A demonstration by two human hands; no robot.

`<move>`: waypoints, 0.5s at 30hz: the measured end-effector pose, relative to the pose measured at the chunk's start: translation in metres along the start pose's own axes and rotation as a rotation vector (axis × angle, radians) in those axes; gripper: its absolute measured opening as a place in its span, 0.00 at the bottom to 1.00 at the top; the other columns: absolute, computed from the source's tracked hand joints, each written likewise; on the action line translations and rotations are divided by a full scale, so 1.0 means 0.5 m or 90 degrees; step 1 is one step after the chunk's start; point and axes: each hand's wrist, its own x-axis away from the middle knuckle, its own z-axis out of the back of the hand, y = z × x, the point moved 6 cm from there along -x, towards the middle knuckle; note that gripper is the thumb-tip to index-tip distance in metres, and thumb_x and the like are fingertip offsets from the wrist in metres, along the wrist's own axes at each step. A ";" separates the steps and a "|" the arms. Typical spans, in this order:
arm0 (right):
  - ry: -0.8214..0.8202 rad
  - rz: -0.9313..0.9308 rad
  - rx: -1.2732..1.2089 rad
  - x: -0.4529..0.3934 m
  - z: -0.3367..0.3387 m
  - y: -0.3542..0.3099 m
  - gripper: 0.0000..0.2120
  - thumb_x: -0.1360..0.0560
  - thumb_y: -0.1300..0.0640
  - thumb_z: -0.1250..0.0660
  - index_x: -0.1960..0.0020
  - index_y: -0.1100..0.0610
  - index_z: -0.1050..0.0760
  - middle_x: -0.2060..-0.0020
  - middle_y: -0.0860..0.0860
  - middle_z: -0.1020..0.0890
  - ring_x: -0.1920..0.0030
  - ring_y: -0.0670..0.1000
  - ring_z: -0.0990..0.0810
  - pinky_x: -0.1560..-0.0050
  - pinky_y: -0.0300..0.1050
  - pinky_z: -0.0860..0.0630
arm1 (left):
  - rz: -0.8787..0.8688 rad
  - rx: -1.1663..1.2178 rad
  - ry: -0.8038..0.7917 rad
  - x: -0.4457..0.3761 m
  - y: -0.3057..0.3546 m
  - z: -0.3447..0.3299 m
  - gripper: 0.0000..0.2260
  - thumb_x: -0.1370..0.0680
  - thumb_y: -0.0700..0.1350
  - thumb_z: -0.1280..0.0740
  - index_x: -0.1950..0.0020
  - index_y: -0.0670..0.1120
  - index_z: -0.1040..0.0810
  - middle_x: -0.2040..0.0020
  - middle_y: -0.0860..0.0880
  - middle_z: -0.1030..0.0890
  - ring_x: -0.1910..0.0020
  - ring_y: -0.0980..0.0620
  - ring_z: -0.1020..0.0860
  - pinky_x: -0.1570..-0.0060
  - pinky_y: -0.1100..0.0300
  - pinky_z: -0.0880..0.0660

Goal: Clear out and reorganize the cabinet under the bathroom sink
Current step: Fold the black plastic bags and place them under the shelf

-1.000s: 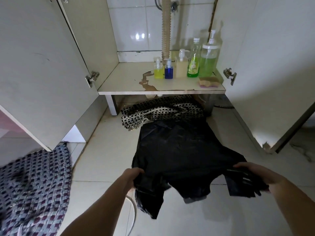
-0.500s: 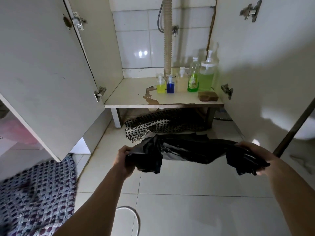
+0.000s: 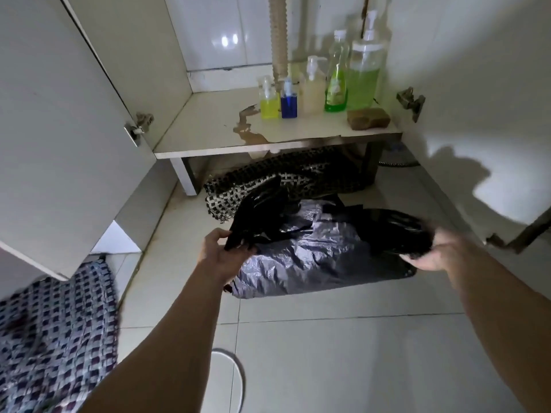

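Black plastic bag [image 3: 316,251], thin and crinkled, stretched across from left hand [image 3: 219,251] to right hand [image 3: 433,253], long axis running left to right and about parallel to the front edge of the cabinet shelf [image 3: 268,144]. Left hand gripping one bunched end with thumb and fingers curled round the plastic; right hand gripping the other bunched end the same way, fingers partly hidden under the film. Middle of the bag sagging down to the tiled floor [image 3: 328,353], probably touching it, though not sure from this angle. Bag placed in front of the cabinet and below the shelf level, near the woven mat [image 3: 268,186] that lies half under the shelf. Both hands about equally near to the shelf. Free room on the left half of the shelf, beside the peeled brown patch [image 3: 247,129]; right half taken by the bottles [image 3: 337,84] and a sponge [image 3: 368,118]. Open cabinet doors [image 3: 59,129] on both sides limiting any wide sideways move. Likely next: folding the two ends together.
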 end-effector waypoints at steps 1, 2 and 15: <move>-0.009 -0.028 0.043 -0.025 -0.008 0.003 0.12 0.21 0.55 0.43 0.54 0.60 0.24 0.69 0.53 0.15 0.71 0.51 0.17 0.74 0.42 0.22 | -0.006 -0.029 0.006 -0.022 0.007 -0.004 0.13 0.31 0.37 0.42 0.48 0.36 0.29 0.52 0.40 0.23 0.51 0.43 0.24 0.39 0.46 0.29; -0.012 -0.075 0.058 -0.038 -0.017 0.005 0.11 0.22 0.54 0.40 0.50 0.59 0.23 0.59 0.54 0.15 0.62 0.53 0.16 0.68 0.47 0.22 | -0.008 -0.058 0.032 -0.039 0.015 -0.002 0.09 0.28 0.38 0.42 0.51 0.37 0.28 0.54 0.41 0.23 0.52 0.44 0.23 0.37 0.46 0.31; 0.189 0.349 0.630 -0.202 0.000 -0.037 0.30 0.29 0.49 0.27 0.32 0.61 0.31 0.36 0.59 0.25 0.36 0.58 0.25 0.37 0.50 0.30 | -0.340 -0.918 0.463 -0.129 0.051 0.110 0.49 0.34 0.60 0.25 0.23 0.47 0.51 0.27 0.39 0.40 0.30 0.36 0.37 0.34 0.37 0.38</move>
